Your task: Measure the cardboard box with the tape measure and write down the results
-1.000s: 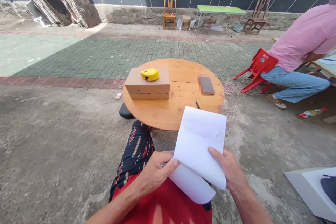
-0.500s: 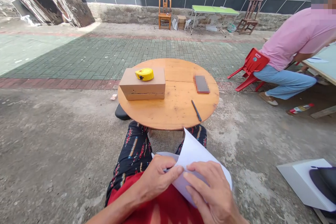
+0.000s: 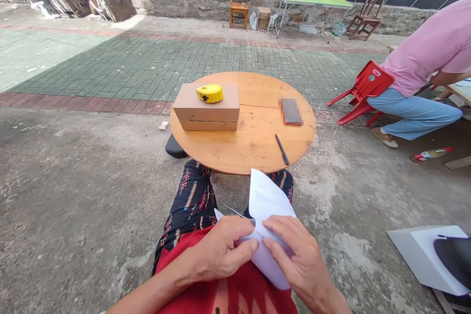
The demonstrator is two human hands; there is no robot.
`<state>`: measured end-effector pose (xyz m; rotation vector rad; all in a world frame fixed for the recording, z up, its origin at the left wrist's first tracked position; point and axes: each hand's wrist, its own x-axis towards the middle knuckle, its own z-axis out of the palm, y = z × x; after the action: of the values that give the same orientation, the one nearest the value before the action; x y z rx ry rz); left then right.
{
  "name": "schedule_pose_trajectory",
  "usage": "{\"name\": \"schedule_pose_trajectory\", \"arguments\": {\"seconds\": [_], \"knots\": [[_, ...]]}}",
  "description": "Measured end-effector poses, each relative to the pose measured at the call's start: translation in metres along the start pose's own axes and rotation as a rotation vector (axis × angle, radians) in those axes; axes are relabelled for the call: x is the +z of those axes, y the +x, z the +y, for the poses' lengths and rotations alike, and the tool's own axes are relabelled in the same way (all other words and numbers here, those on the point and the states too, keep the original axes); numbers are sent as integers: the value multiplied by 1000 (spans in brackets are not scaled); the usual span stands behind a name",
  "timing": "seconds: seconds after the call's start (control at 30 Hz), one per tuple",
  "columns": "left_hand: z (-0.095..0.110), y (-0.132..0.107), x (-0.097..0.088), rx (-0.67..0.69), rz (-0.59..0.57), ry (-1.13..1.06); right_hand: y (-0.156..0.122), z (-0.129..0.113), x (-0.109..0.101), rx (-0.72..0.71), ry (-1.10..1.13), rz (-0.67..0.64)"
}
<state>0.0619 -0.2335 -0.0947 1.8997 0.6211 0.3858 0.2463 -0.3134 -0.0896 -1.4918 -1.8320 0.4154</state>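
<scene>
A sheet of white paper (image 3: pixel 268 194) bends upward over my lap, with faint print on its raised part. My left hand (image 3: pixel 230 245) pinches its left side between thumb and fingers. My right hand (image 3: pixel 294 250) grips the fold on the other side, its thumb and fingers closed on the sheet. The fingertips of both hands almost meet at the crease. Beside my left fingers a thin grey edge sticks out; what it belongs to I cannot make out. Much of the paper's lower part is hidden behind the hands.
Ahead stands a round wooden table (image 3: pixel 253 152). It bears a cardboard box (image 3: pixel 209 117) with a yellow tape measure (image 3: pixel 209 93) on top, a blurred phone-like slab (image 3: pixel 292 111) and a black pen (image 3: pixel 282 149). A person in pink (image 3: pixel 427 49) sits at right on a red chair (image 3: pixel 371 83).
My hands have drawn closer together at the crease. The paper's raised part stands more upright and now shows print. The view has tilted down and turned slightly left.
</scene>
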Motion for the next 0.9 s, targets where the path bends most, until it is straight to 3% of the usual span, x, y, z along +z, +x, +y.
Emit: {"name": "schedule_pose_trajectory", "arguments": {"seconds": [0.43,0.67,0.9], "knots": [[9,-15,2,116,53,75,3,-23,-18,330,362,-322],[1,-18,6,69,266,111,9,-20,-9,436,350,-337],[-9,-13,7,179,452,166,19,-17,-6,411,323,-355]]}}
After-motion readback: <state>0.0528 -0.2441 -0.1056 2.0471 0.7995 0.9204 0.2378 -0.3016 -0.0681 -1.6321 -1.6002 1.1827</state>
